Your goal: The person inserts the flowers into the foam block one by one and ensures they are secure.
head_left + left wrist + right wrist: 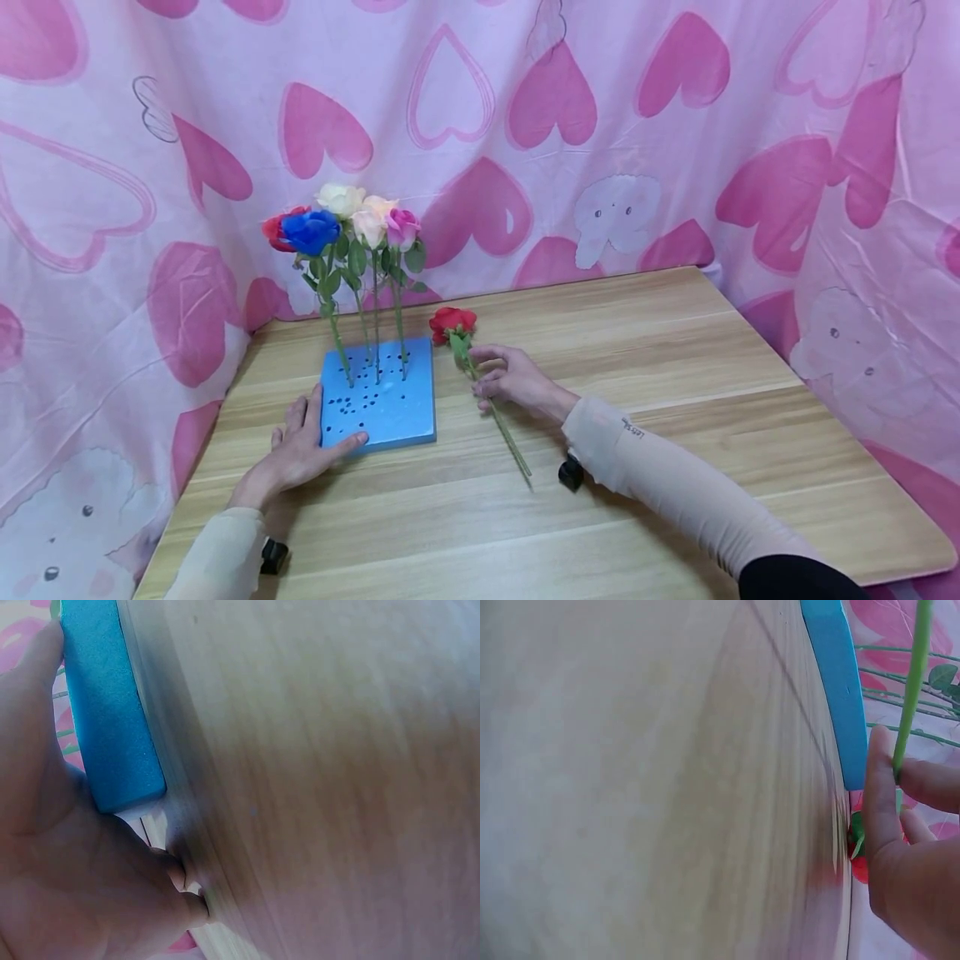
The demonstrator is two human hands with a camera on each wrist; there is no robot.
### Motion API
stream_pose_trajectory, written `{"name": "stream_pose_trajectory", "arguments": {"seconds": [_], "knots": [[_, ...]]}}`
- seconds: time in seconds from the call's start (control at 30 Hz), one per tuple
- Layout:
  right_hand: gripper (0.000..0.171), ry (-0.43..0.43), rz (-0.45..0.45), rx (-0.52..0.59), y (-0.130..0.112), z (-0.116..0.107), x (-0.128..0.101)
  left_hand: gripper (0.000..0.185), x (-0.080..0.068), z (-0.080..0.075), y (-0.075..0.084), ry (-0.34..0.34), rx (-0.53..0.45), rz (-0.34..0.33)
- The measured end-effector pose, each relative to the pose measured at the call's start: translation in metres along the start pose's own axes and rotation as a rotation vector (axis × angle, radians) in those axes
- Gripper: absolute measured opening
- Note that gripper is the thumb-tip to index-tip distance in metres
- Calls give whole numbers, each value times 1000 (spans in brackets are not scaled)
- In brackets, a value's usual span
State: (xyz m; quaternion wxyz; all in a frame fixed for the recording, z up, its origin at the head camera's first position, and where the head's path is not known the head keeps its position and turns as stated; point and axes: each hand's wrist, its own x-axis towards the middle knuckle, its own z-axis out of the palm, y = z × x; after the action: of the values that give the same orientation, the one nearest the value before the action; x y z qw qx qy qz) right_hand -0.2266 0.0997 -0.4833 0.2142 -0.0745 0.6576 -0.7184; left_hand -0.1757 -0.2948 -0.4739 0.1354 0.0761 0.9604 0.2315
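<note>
The right hand [513,382] pinches the red rose [453,321] by its stem, hiding part of it. The left hand [300,450] lies flat and loose on the blue foam block [390,408]. Both wrist views are blurry.

Wooden table [675,358], pink heart-print cloth [600,125], perhaps a curtain

Small print on the right sleeve [633,431] is unreadable.

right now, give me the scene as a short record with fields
left hand: left hand rests on the near left corner of the blue foam block, thumb on top
right hand: right hand pinches the stem of the red rose lying on the table
in the block: flowers standing upright
backdrop: pink heart curtain
</note>
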Motion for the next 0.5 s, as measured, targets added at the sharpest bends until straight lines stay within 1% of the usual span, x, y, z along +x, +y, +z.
{"name": "stream_pose_trajectory", "arguments": {"seconds": [0.27,0.37,0.5], "knots": [[76,19,-29,74,-4,-3,-1,125,-1,0,0,-1,-6,2],[74,17,-38,100,-5,-5,-2,125,-1,0,0,2,-8,5],[65,28,-67,105,-9,-6,-3,125,-1,0,0,2,-6,-1]]}}
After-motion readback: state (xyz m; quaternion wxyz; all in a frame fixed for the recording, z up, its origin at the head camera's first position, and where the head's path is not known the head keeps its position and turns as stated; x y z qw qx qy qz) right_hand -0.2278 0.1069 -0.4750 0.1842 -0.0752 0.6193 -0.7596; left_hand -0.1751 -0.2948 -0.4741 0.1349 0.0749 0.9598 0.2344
